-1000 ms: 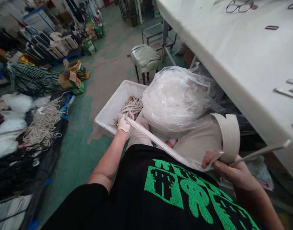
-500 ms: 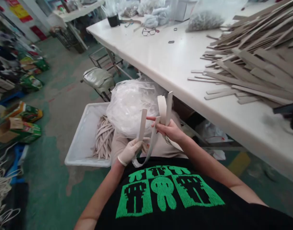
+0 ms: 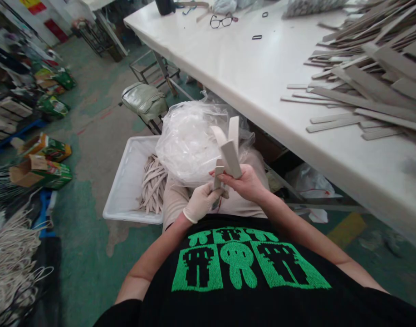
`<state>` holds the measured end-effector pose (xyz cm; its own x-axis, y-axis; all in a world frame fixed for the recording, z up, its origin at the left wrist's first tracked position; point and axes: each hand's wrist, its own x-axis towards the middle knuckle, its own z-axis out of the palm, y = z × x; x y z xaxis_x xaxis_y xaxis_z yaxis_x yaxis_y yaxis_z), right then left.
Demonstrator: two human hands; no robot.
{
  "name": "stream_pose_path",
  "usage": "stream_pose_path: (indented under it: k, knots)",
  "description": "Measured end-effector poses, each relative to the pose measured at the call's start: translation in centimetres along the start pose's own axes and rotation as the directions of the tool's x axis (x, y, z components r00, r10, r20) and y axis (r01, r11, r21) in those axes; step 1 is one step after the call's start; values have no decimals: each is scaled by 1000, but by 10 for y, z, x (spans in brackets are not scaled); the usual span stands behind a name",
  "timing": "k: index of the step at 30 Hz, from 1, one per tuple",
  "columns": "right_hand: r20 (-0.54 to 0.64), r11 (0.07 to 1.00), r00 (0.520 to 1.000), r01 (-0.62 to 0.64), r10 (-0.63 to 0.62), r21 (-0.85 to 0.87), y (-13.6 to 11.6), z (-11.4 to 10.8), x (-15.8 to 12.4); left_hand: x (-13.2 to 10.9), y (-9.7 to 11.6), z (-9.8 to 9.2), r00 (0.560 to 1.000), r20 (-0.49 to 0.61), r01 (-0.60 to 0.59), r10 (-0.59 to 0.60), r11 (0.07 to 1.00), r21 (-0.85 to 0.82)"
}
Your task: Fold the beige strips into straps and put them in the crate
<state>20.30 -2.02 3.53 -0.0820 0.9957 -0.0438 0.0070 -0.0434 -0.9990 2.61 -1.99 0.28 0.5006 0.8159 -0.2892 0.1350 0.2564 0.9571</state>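
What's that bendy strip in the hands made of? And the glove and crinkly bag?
The strap looks like matte beige woven webbing, maybe cotton: it loops without creasing. The glove on the left hand seems thin latex, smooth and tight. The bag is clear glossy plastic film, crinkled.

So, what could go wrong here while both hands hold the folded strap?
The beige strap is pinched only between the left hand and right hand; it might spring open or slip. The plastic bag rests on the knees beside the white tub and could slide off.
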Motion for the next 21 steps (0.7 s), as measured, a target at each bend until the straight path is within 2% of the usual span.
stream_pose_path:
  k: [3,8,11,13,15,17,19,21]
  knots:
    - [-184,994,980,85,-72,62,-9,-8,-2,-12,-9,-3,994,69,77,-82,994,81]
    - [-315,988,947,103,-63,112,-18,-16,1,-32,-24,-29,962,110,244,-251,967,80]
    - [-404,984,913,127,-65,127,-18,-19,4,-48,-34,-57,934,189,309,-302,951,-10]
    - [-410,987,910,115,-61,109,-14,-20,6,-63,-41,-76,942,224,291,-251,942,-165]
    - [-373,993,927,71,-32,90,-5,-20,8,-81,-43,-93,984,120,165,-131,925,-341]
    - [-340,999,941,15,2,46,8,-19,9,-99,-38,-109,994,-106,-18,-35,887,-461]
    - [-323,999,946,-32,19,-35,25,-19,8,-115,-23,-128,938,-347,-185,6,856,-483]
    - [-299,988,954,-71,28,-137,44,-22,6,-128,-1,-149,835,-548,-318,45,853,-414]
